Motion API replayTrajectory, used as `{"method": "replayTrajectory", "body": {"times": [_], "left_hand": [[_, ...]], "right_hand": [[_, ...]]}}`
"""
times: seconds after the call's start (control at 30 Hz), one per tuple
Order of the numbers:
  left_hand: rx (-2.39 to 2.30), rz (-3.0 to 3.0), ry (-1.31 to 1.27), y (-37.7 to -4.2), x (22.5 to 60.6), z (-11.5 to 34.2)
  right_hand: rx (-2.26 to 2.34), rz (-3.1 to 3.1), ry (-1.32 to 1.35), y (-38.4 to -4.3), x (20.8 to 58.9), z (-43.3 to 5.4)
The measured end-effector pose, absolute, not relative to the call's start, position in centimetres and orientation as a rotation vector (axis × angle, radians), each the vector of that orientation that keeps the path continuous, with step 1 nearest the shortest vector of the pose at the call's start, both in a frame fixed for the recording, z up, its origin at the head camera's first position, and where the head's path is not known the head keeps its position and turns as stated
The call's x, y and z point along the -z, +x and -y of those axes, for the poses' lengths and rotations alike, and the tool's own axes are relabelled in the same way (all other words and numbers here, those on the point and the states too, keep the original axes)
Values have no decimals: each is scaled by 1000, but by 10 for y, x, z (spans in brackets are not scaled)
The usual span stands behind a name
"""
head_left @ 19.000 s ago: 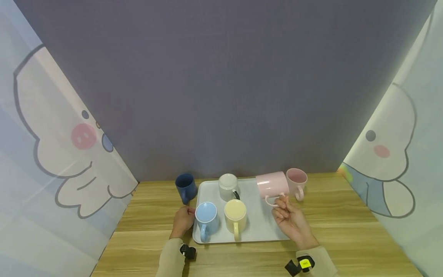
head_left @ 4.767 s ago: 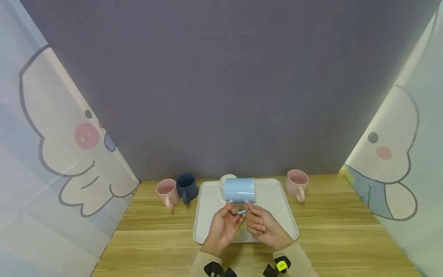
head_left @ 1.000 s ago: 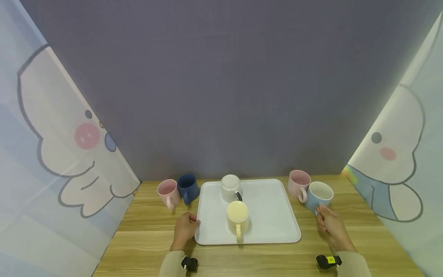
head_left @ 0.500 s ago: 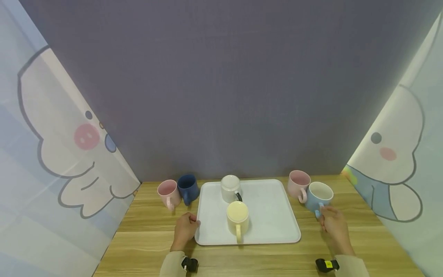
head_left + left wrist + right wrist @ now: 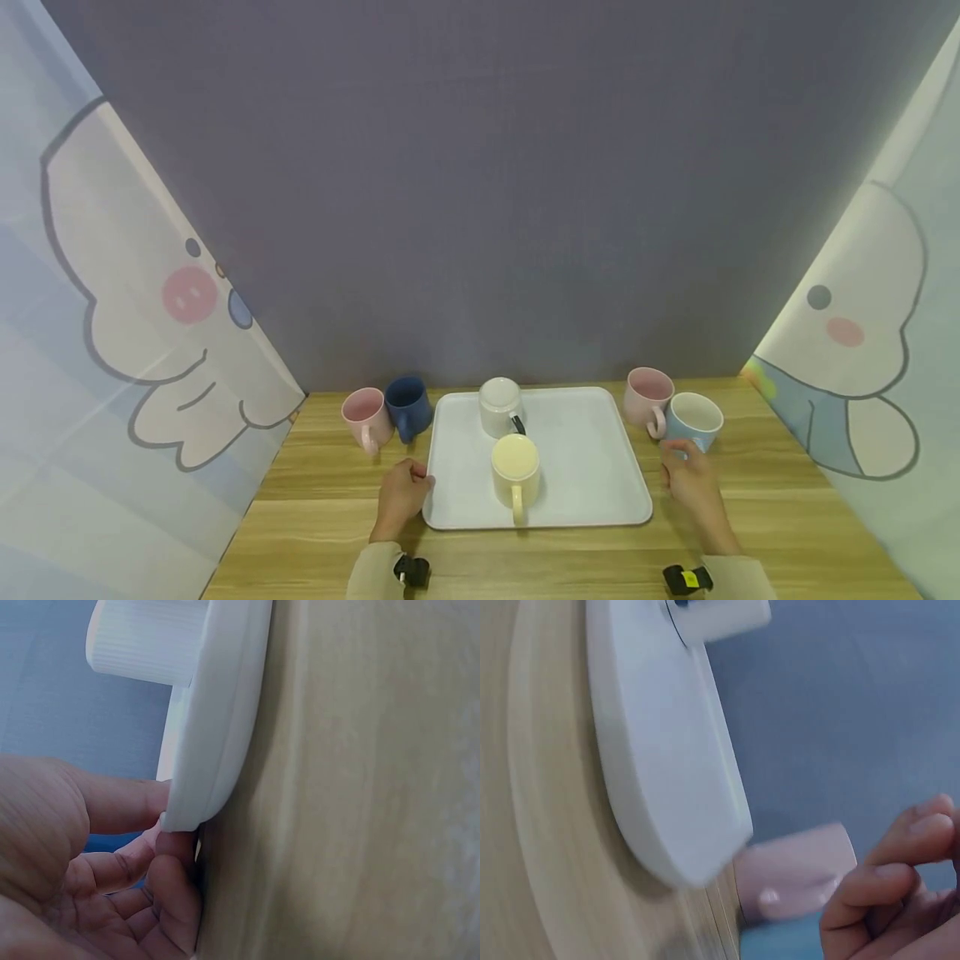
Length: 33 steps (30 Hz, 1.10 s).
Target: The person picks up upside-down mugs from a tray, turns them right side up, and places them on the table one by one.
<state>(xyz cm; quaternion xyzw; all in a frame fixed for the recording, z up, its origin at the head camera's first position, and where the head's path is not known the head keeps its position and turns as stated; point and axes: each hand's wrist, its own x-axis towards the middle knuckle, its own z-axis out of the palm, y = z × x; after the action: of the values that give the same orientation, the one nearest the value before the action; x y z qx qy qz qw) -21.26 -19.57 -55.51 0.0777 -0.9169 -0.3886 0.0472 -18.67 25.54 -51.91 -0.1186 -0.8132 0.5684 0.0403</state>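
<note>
At the left edge of a white tray [image 5: 585,467], my left hand [image 5: 401,500] pinches the rim. In the left wrist view the thumb is above the rim [image 5: 184,814] and fingers are below it. My right hand [image 5: 693,483], fingers loosely curled and holding nothing, is just in front of a light blue mug [image 5: 682,432], partly covering it. That mug stands upright beside a pink mug [image 5: 643,410]. Upside down on the tray are a yellow mug [image 5: 515,477], handle toward me, and a white mug [image 5: 497,410] with a black-marked handle behind it.
Left of the tray, a navy mug [image 5: 407,408] and another pink mug [image 5: 366,417] stand upright side by side on the wooden table [image 5: 540,562]. A grey wall [image 5: 480,208] rises at the table's back edge, with printed cloth panels [image 5: 90,417] on both sides.
A pink mug has gone to the far left, and the light blue mug from the tray to the right. My right hand has just let go of its handle and shifted left.
</note>
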Motion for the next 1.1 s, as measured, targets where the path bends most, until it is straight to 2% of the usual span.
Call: {"method": "replayTrajectory", "body": {"times": [0.4,0.83,1.1], "left_hand": [[1204,2799,258,-212,554,196],[1195,2798,259,-212,553,194],[1202,2799,268,-212,553,195]], "right_hand": [[-1894,2618,-7,-188,530,-183],[-2267,2661,651,-176,537,-119],[-2497,2578,742,-170,540,-95]]}}
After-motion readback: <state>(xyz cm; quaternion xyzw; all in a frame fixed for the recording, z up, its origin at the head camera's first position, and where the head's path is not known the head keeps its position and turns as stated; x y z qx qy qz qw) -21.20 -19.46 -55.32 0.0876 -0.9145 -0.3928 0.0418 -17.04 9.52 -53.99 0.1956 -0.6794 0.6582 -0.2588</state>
